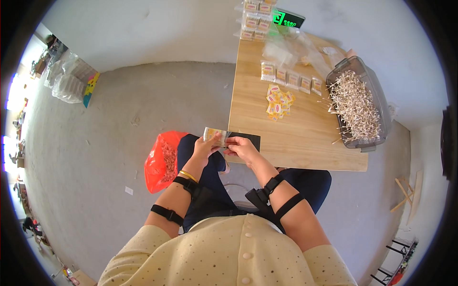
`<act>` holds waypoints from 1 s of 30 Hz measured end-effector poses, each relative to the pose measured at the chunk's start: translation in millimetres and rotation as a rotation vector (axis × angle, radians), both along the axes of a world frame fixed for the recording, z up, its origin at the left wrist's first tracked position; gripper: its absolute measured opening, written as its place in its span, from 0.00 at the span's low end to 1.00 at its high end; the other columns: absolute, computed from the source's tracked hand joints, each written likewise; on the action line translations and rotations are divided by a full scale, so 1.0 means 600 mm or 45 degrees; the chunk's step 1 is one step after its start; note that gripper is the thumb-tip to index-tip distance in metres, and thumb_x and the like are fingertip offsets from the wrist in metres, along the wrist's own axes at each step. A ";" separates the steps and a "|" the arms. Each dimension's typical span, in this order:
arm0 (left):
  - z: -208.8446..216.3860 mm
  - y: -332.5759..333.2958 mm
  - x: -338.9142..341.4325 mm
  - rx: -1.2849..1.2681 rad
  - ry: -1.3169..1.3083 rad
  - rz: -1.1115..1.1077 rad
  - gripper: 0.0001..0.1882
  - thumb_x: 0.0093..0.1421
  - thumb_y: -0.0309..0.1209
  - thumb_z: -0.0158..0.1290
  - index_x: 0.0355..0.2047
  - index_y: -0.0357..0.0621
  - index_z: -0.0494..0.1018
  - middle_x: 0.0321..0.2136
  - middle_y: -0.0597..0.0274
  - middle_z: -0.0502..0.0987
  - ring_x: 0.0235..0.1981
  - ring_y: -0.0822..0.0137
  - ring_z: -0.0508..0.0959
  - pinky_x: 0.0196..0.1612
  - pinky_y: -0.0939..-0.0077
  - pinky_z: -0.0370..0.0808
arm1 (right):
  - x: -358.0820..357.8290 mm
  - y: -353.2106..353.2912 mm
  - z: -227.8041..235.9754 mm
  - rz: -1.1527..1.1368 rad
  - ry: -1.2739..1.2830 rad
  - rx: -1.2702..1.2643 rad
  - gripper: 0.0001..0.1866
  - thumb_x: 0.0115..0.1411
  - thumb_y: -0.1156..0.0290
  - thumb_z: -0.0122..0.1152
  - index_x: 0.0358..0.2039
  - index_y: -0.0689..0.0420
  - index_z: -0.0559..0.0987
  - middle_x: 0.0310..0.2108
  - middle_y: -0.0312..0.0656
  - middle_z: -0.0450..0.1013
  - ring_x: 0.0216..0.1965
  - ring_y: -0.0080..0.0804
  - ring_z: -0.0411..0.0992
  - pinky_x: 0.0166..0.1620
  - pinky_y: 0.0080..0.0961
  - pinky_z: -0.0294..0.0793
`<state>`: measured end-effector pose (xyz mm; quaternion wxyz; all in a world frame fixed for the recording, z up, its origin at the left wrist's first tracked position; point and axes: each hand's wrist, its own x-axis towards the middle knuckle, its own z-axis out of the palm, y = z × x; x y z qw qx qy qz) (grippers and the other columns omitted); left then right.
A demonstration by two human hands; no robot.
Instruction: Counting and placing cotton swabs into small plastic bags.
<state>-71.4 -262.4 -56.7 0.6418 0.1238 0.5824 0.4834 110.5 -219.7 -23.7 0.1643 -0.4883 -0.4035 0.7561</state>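
Observation:
My left hand (205,148) is closed round a small clear pack of cotton swabs (213,133) with a yellow and white label. It holds the pack just off the table's left front corner. Fingers bent together, my right hand (241,147) is at the pack's right end; its fingertips seem to pinch the pack's open edge, though the exact grip is too small to see. Beneath the right hand a flat black piece (250,141) lies at the table edge. Loose yellow and white label cards (279,103) are heaped farther back on the wooden table (305,138).
Several filled swab packs (292,80) stand in a row behind the cards. A grey plastic bin (379,102) of loose swabs sits at the right. Clear bags (286,52) and stacked packs (257,21) are at the back. A red bag (155,164) rests on the floor by my left leg.

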 end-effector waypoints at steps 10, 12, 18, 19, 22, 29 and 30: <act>0.131 -0.039 -0.034 0.375 -0.283 0.213 0.21 0.67 0.38 0.61 0.55 0.39 0.74 0.47 0.61 0.80 0.49 0.67 0.82 0.56 0.67 0.80 | -0.049 0.003 0.098 0.028 0.012 0.551 0.13 0.64 0.66 0.69 0.41 0.63 0.81 0.34 0.39 0.78 0.36 0.24 0.75 0.42 0.24 0.75; 0.170 -0.045 -0.012 0.487 -0.483 0.171 0.20 0.68 0.37 0.60 0.55 0.40 0.73 0.48 0.61 0.80 0.49 0.68 0.82 0.56 0.68 0.80 | -0.022 0.001 0.150 -0.019 0.091 0.612 0.13 0.64 0.65 0.69 0.39 0.63 0.80 0.33 0.41 0.79 0.37 0.26 0.76 0.43 0.28 0.75; 0.248 -0.037 0.023 0.715 -0.002 -0.491 0.20 0.64 0.30 0.64 0.54 0.39 0.74 0.49 0.63 0.81 0.52 0.69 0.81 0.59 0.71 0.76 | 0.079 -0.025 0.305 -0.083 -0.065 1.389 0.05 0.64 0.73 0.64 0.36 0.60 0.78 0.35 0.44 0.79 0.40 0.38 0.77 0.46 0.32 0.74; 0.284 -0.036 0.042 0.744 0.160 -0.573 0.18 0.63 0.27 0.64 0.52 0.38 0.75 0.48 0.63 0.82 0.51 0.70 0.81 0.58 0.72 0.76 | 0.099 -0.032 0.324 -0.037 -0.115 1.433 0.04 0.64 0.74 0.64 0.36 0.60 0.78 0.36 0.44 0.78 0.41 0.39 0.77 0.47 0.32 0.74; 0.358 -0.039 0.101 0.822 0.615 -0.780 0.10 0.60 0.27 0.66 0.41 0.39 0.80 0.35 0.66 0.84 0.39 0.77 0.82 0.44 0.78 0.78 | 0.148 -0.063 0.369 0.048 -0.226 1.564 0.04 0.62 0.77 0.65 0.37 0.58 0.78 0.38 0.44 0.78 0.43 0.42 0.76 0.49 0.33 0.74; 0.404 -0.052 0.186 1.182 0.878 -0.768 0.09 0.58 0.24 0.66 0.40 0.39 0.83 0.32 0.63 0.85 0.31 0.75 0.81 0.36 0.77 0.77 | 0.229 -0.121 0.417 -0.212 -0.036 1.409 0.12 0.60 0.79 0.68 0.44 0.58 0.81 0.42 0.42 0.79 0.46 0.37 0.77 0.53 0.31 0.74; 0.404 -0.052 0.192 1.241 0.877 -0.752 0.08 0.59 0.22 0.66 0.39 0.38 0.83 0.33 0.63 0.85 0.32 0.76 0.81 0.36 0.77 0.77 | 0.237 -0.124 0.418 -0.208 -0.042 1.404 0.13 0.60 0.79 0.69 0.45 0.58 0.82 0.42 0.42 0.79 0.46 0.36 0.77 0.53 0.31 0.74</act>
